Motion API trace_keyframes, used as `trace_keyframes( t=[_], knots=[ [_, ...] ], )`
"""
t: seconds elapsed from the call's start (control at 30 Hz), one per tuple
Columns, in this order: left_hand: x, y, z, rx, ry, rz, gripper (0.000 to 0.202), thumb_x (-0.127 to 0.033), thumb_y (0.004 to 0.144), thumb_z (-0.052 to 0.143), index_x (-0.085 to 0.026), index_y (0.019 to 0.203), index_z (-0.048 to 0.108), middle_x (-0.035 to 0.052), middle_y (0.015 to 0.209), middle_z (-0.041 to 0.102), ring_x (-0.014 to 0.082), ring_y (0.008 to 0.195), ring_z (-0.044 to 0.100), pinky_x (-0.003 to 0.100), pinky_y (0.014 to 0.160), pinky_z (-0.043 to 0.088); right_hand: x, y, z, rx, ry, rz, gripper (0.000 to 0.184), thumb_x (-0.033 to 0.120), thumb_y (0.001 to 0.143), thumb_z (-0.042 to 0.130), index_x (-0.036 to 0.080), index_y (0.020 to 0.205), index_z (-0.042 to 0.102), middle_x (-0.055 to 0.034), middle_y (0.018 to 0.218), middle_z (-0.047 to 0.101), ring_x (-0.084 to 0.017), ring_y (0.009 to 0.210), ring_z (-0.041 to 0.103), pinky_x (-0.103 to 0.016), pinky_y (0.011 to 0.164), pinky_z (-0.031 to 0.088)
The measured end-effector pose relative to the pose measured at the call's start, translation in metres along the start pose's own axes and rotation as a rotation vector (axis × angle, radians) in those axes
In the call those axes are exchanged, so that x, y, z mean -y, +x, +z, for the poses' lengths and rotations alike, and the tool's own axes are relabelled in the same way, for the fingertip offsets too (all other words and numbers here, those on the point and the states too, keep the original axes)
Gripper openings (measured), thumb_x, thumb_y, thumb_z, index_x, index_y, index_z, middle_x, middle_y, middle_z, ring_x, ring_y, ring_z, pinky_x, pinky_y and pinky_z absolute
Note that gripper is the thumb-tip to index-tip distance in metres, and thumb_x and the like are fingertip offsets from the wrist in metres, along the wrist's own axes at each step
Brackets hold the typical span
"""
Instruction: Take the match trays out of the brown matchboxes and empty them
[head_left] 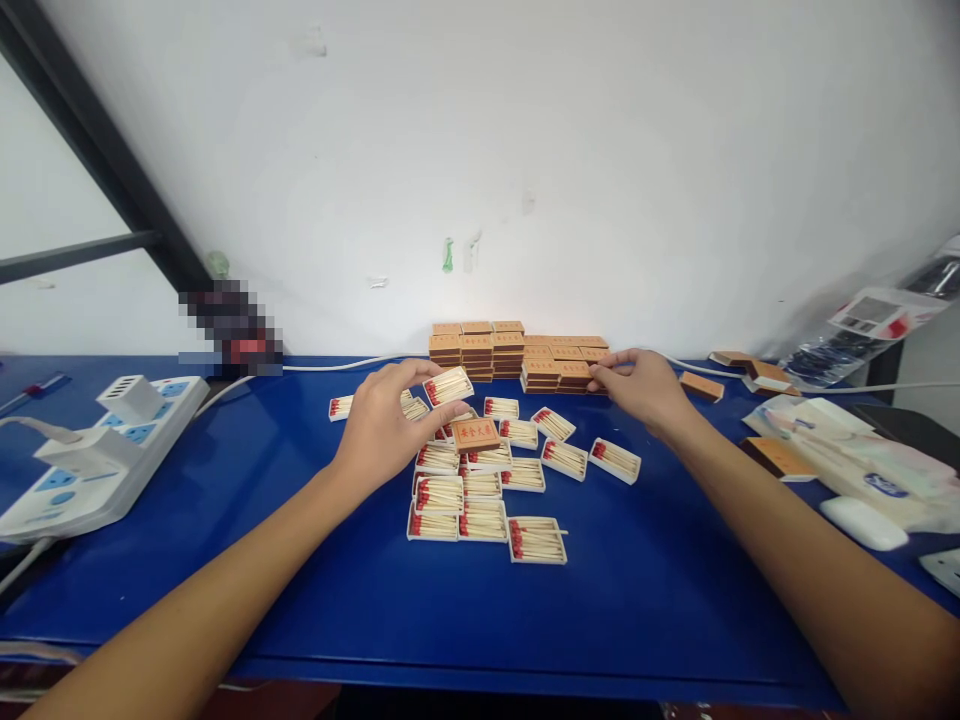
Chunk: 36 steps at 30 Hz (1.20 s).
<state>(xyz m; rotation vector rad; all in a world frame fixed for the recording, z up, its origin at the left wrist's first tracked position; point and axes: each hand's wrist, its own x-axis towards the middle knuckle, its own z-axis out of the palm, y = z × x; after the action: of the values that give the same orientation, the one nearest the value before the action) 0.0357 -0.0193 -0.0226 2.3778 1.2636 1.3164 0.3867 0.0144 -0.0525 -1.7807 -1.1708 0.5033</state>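
Between the thumb and fingers of my left hand [386, 415] is a white matchbox tray [448, 387] filled with red-tipped matches, raised above the other trays. Just below it an orange-brown matchbox sleeve [477, 435] lies on top of several match-filled trays [484, 520] in the middle of the blue table. My right hand [634, 385] reaches to the right end of the stacked matchboxes [555, 368] by the wall. Its thumb and fingertips are pinched at the edge of the front box; whether they grip that box is hard to make out.
A white power strip [112, 450] with plugs stands on the left. On the right are loose matchboxes [701, 387], a tissue pack [862, 460], a white case [864, 523] and a plastic-wrapped bundle [855, 325]. A white cable [345, 367] runs along the wall.
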Motion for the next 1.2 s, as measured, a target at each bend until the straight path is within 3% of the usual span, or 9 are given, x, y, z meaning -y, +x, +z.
trace_keyframes(
  t=[0.27, 0.47, 0.57, 0.7, 1.0, 1.13, 1.2],
  knots=[
    [0.0, 0.0, 0.0, -0.003, 0.033, 0.012, 0.034, -0.039, 0.085, 0.09, -0.024, 0.109, 0.072, 0.0037, 0.114, 0.08, 0.0271, 0.103, 0.077, 0.044, 0.094, 0.058, 0.011, -0.004, -0.008, 0.048, -0.053, 0.034, 0.009, 0.019, 0.082, 0.071, 0.022, 0.087, 0.064, -0.0077, 0.08, 0.082, -0.016, 0.049, 0.06, -0.029, 0.046, 0.045],
    [-0.001, 0.0, 0.001, 0.005, 0.064, 0.033, 0.031, -0.039, 0.087, 0.088, -0.025, 0.109, 0.072, 0.0024, 0.113, 0.081, 0.0275, 0.104, 0.077, 0.043, 0.097, 0.057, 0.013, 0.01, -0.031, -0.039, -0.4, -0.02, 0.009, 0.027, 0.087, 0.071, 0.021, 0.081, 0.073, -0.0098, 0.081, 0.08, -0.024, 0.071, 0.07, -0.035, 0.067, 0.05],
    [-0.002, -0.001, 0.002, 0.0, 0.071, 0.035, 0.031, -0.039, 0.087, 0.088, -0.025, 0.109, 0.072, 0.003, 0.111, 0.081, 0.0277, 0.104, 0.078, 0.042, 0.095, 0.058, 0.004, 0.019, -0.033, -0.05, -0.49, -0.036, 0.016, 0.033, 0.086, 0.074, 0.021, 0.076, 0.073, -0.0106, 0.083, 0.078, -0.025, 0.075, 0.07, -0.035, 0.065, 0.047],
    [0.0, -0.001, 0.001, 0.007, 0.058, 0.029, 0.031, -0.04, 0.088, 0.087, -0.025, 0.109, 0.072, 0.0036, 0.113, 0.08, 0.0277, 0.105, 0.077, 0.043, 0.095, 0.058, -0.005, 0.025, -0.027, -0.031, -0.494, -0.065, 0.022, 0.041, 0.086, 0.076, 0.021, 0.078, 0.072, -0.008, 0.081, 0.077, -0.023, 0.071, 0.069, -0.033, 0.059, 0.045],
    [0.017, 0.012, -0.011, 0.018, 0.072, -0.016, 0.033, -0.043, 0.086, 0.087, -0.024, 0.109, 0.073, 0.0043, 0.113, 0.082, 0.0282, 0.105, 0.076, 0.045, 0.095, 0.056, -0.004, 0.026, -0.025, -0.06, -0.5, -0.11, 0.023, 0.042, 0.088, 0.075, 0.023, 0.077, 0.069, -0.0072, 0.081, 0.075, -0.023, 0.073, 0.066, -0.034, 0.062, 0.043],
    [0.021, 0.012, -0.009, 0.042, 0.079, -0.027, 0.031, -0.043, 0.087, 0.086, -0.025, 0.109, 0.073, 0.0051, 0.114, 0.081, 0.0281, 0.105, 0.075, 0.046, 0.096, 0.056, 0.017, 0.004, -0.023, -0.139, -0.435, -0.226, 0.021, 0.039, 0.09, 0.074, 0.024, 0.078, 0.067, -0.007, 0.08, 0.074, -0.023, 0.074, 0.065, -0.036, 0.066, 0.046],
    [0.021, 0.011, -0.007, 0.049, 0.086, -0.024, 0.03, -0.041, 0.086, 0.087, -0.025, 0.108, 0.073, 0.0047, 0.114, 0.081, 0.0277, 0.104, 0.074, 0.045, 0.095, 0.056, 0.035, -0.021, -0.016, -0.073, -0.279, -0.363, 0.018, 0.04, 0.091, 0.073, 0.024, 0.085, 0.07, -0.0064, 0.082, 0.074, -0.023, 0.076, 0.065, -0.035, 0.071, 0.05]
  ],
)
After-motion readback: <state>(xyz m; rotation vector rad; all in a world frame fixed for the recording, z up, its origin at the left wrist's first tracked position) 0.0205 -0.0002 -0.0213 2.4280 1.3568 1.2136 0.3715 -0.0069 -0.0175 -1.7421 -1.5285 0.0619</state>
